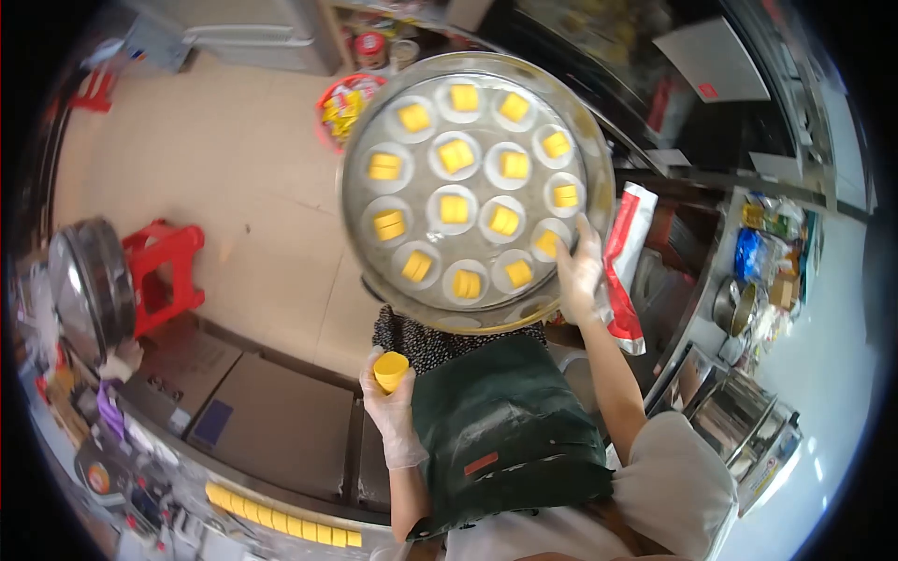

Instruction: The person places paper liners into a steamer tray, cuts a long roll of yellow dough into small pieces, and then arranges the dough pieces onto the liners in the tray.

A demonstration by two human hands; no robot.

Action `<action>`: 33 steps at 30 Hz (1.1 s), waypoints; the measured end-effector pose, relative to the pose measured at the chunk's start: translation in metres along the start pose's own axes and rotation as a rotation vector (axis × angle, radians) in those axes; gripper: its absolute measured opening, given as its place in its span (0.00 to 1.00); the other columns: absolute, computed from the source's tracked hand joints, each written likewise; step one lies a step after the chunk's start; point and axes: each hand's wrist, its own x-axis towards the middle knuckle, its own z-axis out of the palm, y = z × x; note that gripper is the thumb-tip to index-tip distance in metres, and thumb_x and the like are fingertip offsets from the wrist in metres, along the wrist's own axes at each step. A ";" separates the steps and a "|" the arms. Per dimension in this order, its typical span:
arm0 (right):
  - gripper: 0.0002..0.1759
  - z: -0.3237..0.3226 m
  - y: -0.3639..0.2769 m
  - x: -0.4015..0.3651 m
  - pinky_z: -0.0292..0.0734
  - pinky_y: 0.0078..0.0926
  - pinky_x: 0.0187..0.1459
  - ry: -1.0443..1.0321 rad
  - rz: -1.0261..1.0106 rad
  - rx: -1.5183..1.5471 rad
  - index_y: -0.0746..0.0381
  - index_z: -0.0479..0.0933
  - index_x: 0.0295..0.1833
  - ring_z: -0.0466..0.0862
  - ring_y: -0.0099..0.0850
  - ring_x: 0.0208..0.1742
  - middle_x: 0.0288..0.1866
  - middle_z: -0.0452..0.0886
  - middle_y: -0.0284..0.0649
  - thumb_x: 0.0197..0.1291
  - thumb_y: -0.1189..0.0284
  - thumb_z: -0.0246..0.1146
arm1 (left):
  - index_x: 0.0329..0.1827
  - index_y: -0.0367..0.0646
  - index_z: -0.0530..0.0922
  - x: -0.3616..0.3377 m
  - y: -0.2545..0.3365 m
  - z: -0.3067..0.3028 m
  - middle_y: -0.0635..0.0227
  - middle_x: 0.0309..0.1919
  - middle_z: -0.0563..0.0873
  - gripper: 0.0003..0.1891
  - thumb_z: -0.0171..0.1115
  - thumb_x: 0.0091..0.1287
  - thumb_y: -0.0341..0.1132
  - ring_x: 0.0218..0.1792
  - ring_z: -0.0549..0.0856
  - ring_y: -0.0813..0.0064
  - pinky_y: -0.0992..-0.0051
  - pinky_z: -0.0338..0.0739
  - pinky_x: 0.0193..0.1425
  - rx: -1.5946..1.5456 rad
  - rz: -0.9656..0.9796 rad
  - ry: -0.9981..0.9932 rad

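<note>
A large round metal tray (pixel 477 192) carries several yellow pieces, each on a white paper round. My right hand (pixel 580 271), in a clear glove, is at the tray's right edge, its fingers beside a yellow piece (pixel 547 243) near the rim. Lower left, apart from the tray, my gloved left hand (pixel 385 397) is closed round a yellow piece (pixel 391 370). A row of similar yellow pieces (pixel 281 520) lies along the counter at the bottom left.
A red and white packet (pixel 629 266) is right of the tray. A red stool (pixel 164 276) stands at left by round metal lids (pixel 94 290). Behind the tray is a red basket (pixel 339 110) of packets. Brown boxes (pixel 276 421) lie at lower left.
</note>
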 end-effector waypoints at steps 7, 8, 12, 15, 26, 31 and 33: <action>0.28 -0.008 -0.060 -0.149 0.77 0.33 0.60 -0.301 -0.196 0.311 0.67 0.71 0.70 0.81 0.36 0.56 0.58 0.80 0.47 0.63 0.83 0.64 | 0.64 0.43 0.78 -0.042 -0.023 -0.129 0.62 0.54 0.83 0.29 0.76 0.57 0.32 0.54 0.84 0.70 0.70 0.79 0.61 0.288 0.201 0.360; 0.28 -0.004 -0.070 -0.171 0.77 0.31 0.60 -0.371 -0.140 0.369 0.67 0.71 0.70 0.81 0.33 0.56 0.58 0.80 0.45 0.64 0.84 0.63 | 0.64 0.44 0.78 -0.053 -0.034 -0.158 0.62 0.55 0.83 0.30 0.76 0.57 0.34 0.55 0.84 0.69 0.70 0.78 0.62 0.284 0.170 0.431; 0.31 -0.028 -0.103 -0.244 0.73 0.28 0.64 -0.651 -0.278 0.462 0.66 0.68 0.74 0.79 0.30 0.56 0.61 0.78 0.42 0.65 0.86 0.60 | 0.63 0.42 0.78 -0.152 -0.080 -0.261 0.63 0.54 0.83 0.30 0.78 0.56 0.33 0.56 0.83 0.68 0.71 0.76 0.64 0.141 0.134 0.778; 0.30 -0.036 -0.107 -0.265 0.72 0.26 0.64 -0.767 -0.303 0.498 0.65 0.67 0.74 0.79 0.29 0.57 0.61 0.77 0.41 0.67 0.86 0.59 | 0.61 0.44 0.78 -0.225 -0.132 -0.299 0.60 0.50 0.82 0.29 0.78 0.54 0.31 0.51 0.84 0.63 0.67 0.78 0.60 0.213 0.064 1.092; 0.23 -0.050 -0.138 -0.301 0.78 0.26 0.56 -0.673 -0.660 0.246 0.62 0.76 0.67 0.82 0.27 0.51 0.51 0.83 0.37 0.67 0.81 0.62 | 0.60 0.37 0.78 -0.367 -0.339 -0.384 0.55 0.49 0.83 0.29 0.77 0.55 0.36 0.50 0.84 0.58 0.61 0.80 0.60 0.190 -0.404 1.441; 0.31 -0.064 -0.061 -0.226 0.73 0.37 0.67 -0.214 -0.398 0.064 0.67 0.70 0.71 0.81 0.44 0.62 0.59 0.82 0.50 0.62 0.80 0.66 | 0.68 0.30 0.72 -0.332 -0.226 -0.347 0.44 0.59 0.80 0.37 0.76 0.56 0.33 0.62 0.78 0.51 0.55 0.71 0.69 0.965 -0.314 1.483; 0.32 -0.051 -0.012 -0.175 0.71 0.36 0.67 0.034 -0.190 0.003 0.70 0.67 0.71 0.79 0.42 0.65 0.62 0.80 0.53 0.62 0.77 0.67 | 0.70 0.30 0.70 -0.270 -0.130 -0.305 0.45 0.62 0.79 0.33 0.70 0.59 0.28 0.67 0.75 0.49 0.55 0.67 0.72 0.824 0.037 1.233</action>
